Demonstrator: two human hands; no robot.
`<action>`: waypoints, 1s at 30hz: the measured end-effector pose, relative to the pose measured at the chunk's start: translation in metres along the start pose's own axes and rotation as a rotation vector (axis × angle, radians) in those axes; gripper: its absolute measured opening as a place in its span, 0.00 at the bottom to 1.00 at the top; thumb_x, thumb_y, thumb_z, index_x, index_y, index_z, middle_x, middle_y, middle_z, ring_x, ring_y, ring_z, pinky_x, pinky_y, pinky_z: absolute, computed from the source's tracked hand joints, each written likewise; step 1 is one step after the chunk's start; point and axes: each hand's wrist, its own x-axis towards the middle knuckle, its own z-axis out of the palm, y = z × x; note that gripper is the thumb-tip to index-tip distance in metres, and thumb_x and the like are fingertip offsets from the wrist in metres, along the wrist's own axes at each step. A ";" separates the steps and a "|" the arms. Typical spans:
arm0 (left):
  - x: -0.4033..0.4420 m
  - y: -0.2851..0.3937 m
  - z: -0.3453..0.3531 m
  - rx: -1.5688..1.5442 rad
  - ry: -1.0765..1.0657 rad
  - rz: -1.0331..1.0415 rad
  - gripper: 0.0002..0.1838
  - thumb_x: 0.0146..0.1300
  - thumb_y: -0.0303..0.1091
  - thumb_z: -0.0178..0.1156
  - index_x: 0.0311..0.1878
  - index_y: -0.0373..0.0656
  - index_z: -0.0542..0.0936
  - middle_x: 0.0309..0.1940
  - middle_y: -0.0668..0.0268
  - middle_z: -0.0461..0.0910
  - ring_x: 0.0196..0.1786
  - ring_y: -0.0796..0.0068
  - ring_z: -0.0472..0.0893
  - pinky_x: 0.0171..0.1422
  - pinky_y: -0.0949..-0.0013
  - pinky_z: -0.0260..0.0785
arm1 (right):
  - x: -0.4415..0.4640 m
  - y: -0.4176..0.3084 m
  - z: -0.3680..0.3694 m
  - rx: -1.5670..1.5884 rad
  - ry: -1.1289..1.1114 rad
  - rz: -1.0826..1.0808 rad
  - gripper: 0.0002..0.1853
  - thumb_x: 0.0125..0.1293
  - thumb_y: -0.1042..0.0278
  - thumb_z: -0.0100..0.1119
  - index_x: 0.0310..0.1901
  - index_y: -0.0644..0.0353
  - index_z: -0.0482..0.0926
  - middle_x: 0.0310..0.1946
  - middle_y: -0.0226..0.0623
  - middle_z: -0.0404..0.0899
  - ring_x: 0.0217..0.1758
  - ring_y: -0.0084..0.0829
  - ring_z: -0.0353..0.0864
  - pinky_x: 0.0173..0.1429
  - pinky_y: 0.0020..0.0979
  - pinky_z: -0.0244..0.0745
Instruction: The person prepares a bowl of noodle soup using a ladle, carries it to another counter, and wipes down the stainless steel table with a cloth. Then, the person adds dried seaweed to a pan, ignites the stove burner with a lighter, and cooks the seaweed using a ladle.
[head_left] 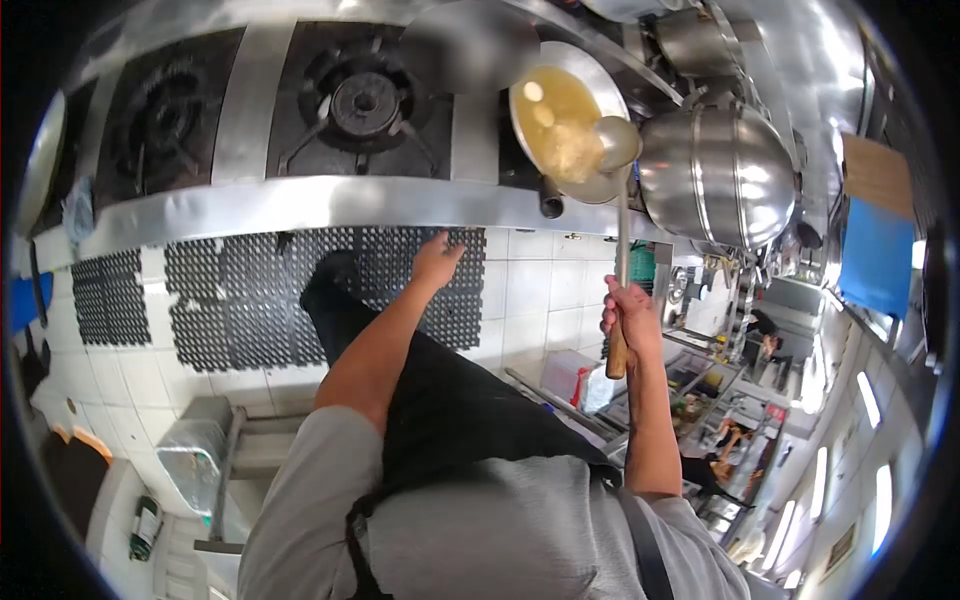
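Note:
My right hand is closed around the long shaft of a ladle, just above its wooden grip. The ladle's round metal bowl is over the right side of a pan. Yellow liquid fills the pan, with pale round pieces and a foamy, light-brown mass in it. A dark handle sticks out from the pan over the stove's front edge. My left hand hangs in front of the stove edge, holding nothing, its fingers loosely apart.
Gas burners line the stove at left. A blurred dark round shape lies beside the pan. Large steel pots stand at right. Black mats cover floor tiles. Other people are farther back at right.

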 end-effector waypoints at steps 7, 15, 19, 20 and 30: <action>-0.083 -0.047 -0.123 0.138 -0.294 -0.106 0.24 0.72 0.44 0.65 0.62 0.36 0.82 0.49 0.62 0.87 0.49 0.71 0.85 0.52 0.67 0.76 | -0.016 -0.012 -0.001 0.352 -0.248 0.147 0.14 0.73 0.62 0.63 0.53 0.62 0.78 0.26 0.24 0.72 0.22 0.18 0.67 0.25 0.24 0.66; -0.171 0.059 -0.228 -0.041 -0.080 -0.504 0.19 0.73 0.47 0.63 0.59 0.47 0.83 0.50 0.71 0.85 0.45 0.77 0.84 0.47 0.72 0.72 | -0.006 0.012 -0.008 0.364 -0.389 0.079 0.11 0.71 0.61 0.66 0.44 0.59 0.79 0.26 0.26 0.74 0.21 0.20 0.72 0.25 0.26 0.70; -0.148 0.135 -0.201 -0.154 -0.186 -0.437 0.22 0.77 0.50 0.57 0.60 0.44 0.82 0.55 0.67 0.85 0.50 0.73 0.84 0.54 0.68 0.74 | -0.016 0.013 0.001 0.284 -0.339 0.035 0.08 0.69 0.66 0.65 0.42 0.59 0.79 0.25 0.26 0.74 0.21 0.19 0.72 0.25 0.25 0.69; -0.134 0.163 -0.182 -0.225 -0.229 -0.425 0.22 0.78 0.51 0.56 0.60 0.43 0.81 0.56 0.65 0.85 0.51 0.72 0.85 0.55 0.68 0.74 | -0.019 0.016 0.007 0.209 -0.296 -0.024 0.07 0.68 0.68 0.64 0.42 0.61 0.79 0.25 0.27 0.75 0.21 0.19 0.73 0.25 0.25 0.70; 0.021 0.281 -0.046 -1.137 -0.806 -0.910 0.14 0.70 0.44 0.59 0.43 0.42 0.76 0.28 0.70 0.73 0.23 0.78 0.69 0.24 0.77 0.61 | -0.043 0.022 0.038 -0.044 0.151 -0.201 0.13 0.66 0.64 0.67 0.46 0.64 0.82 0.22 0.30 0.76 0.21 0.20 0.75 0.28 0.30 0.71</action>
